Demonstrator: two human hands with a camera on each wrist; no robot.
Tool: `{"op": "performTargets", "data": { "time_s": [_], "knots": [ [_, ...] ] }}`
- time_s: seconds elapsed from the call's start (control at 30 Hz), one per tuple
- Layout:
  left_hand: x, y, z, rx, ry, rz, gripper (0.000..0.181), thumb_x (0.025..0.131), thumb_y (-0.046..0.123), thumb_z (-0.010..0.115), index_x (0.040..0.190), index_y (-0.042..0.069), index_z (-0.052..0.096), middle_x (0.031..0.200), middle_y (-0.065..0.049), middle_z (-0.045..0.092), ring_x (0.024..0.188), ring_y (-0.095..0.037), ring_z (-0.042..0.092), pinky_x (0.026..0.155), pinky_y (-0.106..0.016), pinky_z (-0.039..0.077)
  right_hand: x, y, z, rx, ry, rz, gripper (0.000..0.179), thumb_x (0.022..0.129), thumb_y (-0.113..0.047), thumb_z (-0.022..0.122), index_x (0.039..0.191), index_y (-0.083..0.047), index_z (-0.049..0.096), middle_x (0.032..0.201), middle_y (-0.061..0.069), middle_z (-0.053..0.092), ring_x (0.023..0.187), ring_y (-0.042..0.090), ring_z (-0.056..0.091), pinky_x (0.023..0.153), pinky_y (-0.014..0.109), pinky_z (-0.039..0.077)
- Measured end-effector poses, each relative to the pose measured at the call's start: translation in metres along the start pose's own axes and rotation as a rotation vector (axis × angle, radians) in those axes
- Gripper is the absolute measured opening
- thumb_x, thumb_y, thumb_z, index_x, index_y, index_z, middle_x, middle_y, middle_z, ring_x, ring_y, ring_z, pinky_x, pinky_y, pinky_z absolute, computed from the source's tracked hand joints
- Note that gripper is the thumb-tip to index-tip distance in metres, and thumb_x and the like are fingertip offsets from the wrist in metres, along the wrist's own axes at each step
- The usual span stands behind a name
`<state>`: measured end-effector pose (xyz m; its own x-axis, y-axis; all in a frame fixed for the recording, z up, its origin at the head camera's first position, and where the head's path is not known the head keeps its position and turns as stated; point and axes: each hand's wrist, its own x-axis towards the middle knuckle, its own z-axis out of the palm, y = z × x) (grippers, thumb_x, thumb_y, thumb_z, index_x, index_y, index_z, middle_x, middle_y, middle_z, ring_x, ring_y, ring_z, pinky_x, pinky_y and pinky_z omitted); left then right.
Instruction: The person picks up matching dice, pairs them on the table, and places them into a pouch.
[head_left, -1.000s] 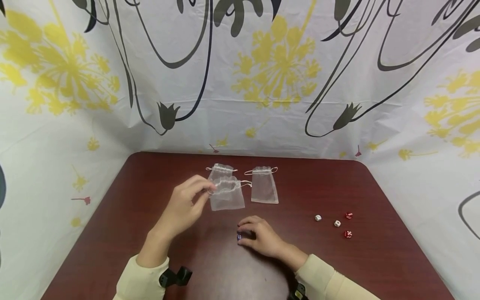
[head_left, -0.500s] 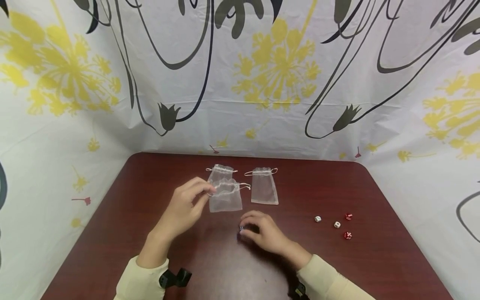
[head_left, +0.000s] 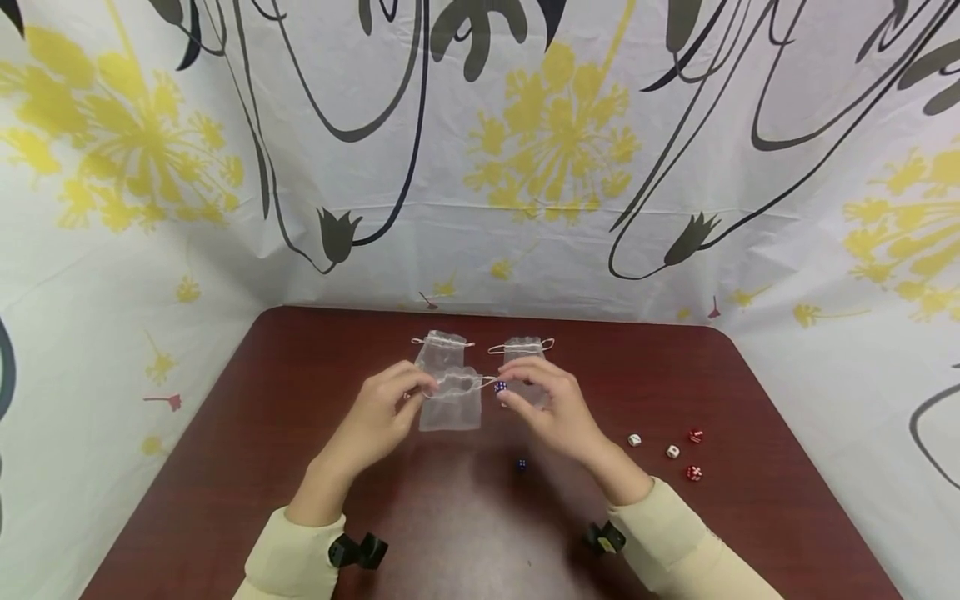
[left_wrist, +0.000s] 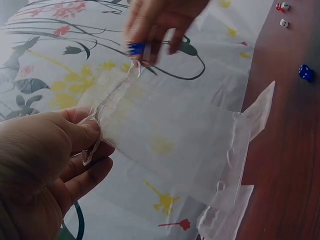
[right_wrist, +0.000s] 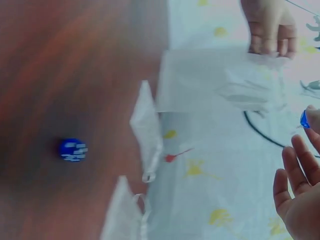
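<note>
My left hand (head_left: 381, 410) pinches a sheer white drawstring pouch (head_left: 452, 412) by the edge of its mouth, and the pouch (left_wrist: 172, 145) hangs out flat in the left wrist view. Close to the other side of the mouth, my right hand (head_left: 553, 410) pinches a blue die (head_left: 500, 387) between thumb and fingertip. The same die (left_wrist: 136, 48) appears near the pouch's cord in the left wrist view, where the right hand is blurred. A second blue die (head_left: 522, 464) lies on the table below the right hand.
Two more sheer pouches lie farther back, the left pouch (head_left: 442, 348) behind the held one and the right pouch (head_left: 522, 348) partly covered by my right hand. White dice (head_left: 672, 452) and red dice (head_left: 694, 473) sit on the right. A patterned cloth (head_left: 555, 250) hangs behind the brown table (head_left: 315, 350).
My right hand has lifted a blue die off the table and carried it up to the pouch mouth, uncovering the other blue die. My left hand keeps its hold, shifting slightly right.
</note>
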<state>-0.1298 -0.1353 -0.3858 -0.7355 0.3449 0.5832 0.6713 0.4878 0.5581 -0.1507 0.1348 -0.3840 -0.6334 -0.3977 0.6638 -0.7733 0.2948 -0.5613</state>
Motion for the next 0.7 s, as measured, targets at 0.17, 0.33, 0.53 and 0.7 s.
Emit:
{"op": "performTargets", "data": {
  "time_s": [0.17, 0.33, 0.53, 0.7],
  "knots": [
    [0.005, 0.005, 0.009, -0.024, -0.018, 0.044, 0.020, 0.088, -0.011, 0.072, 0.097, 0.007, 0.073, 0.092, 0.002, 0.065, 0.079, -0.009, 0.059, 0.067, -0.027, 0.055, 0.016, -0.011, 0.001, 0.014, 0.015, -0.046, 0.021, 0.083, 0.002, 0.081, 0.102, -0.005, 0.075, 0.110, 0.009, 0.071, 0.106, 0.026, 0.066, 0.096, 0.027, 0.049],
    [0.015, 0.009, 0.014, -0.058, -0.016, 0.097, 0.018, 0.089, -0.010, 0.071, 0.096, 0.006, 0.072, 0.093, 0.001, 0.066, 0.082, -0.010, 0.063, 0.071, -0.025, 0.057, 0.027, -0.017, 0.007, 0.003, 0.015, -0.086, 0.022, 0.080, 0.006, 0.082, 0.099, -0.001, 0.074, 0.105, 0.012, 0.071, 0.097, 0.026, 0.067, 0.088, 0.028, 0.051],
    [0.026, 0.010, 0.014, -0.049, 0.001, 0.091, 0.015, 0.090, -0.007, 0.071, 0.096, 0.006, 0.072, 0.093, -0.001, 0.067, 0.079, -0.011, 0.059, 0.067, -0.027, 0.053, 0.039, -0.039, 0.003, -0.025, 0.033, -0.044, 0.020, 0.081, 0.011, 0.078, 0.099, 0.006, 0.071, 0.101, 0.017, 0.070, 0.095, 0.031, 0.067, 0.084, 0.033, 0.053],
    [0.032, 0.005, 0.014, -0.045, -0.001, 0.062, 0.012, 0.091, -0.005, 0.072, 0.097, 0.005, 0.073, 0.096, -0.004, 0.069, 0.081, -0.013, 0.061, 0.069, -0.033, 0.055, 0.034, -0.044, -0.002, -0.034, 0.089, 0.022, 0.036, 0.081, 0.011, 0.076, 0.115, 0.009, 0.063, 0.102, 0.022, 0.069, 0.096, 0.035, 0.065, 0.078, 0.043, 0.055]
  ]
}}
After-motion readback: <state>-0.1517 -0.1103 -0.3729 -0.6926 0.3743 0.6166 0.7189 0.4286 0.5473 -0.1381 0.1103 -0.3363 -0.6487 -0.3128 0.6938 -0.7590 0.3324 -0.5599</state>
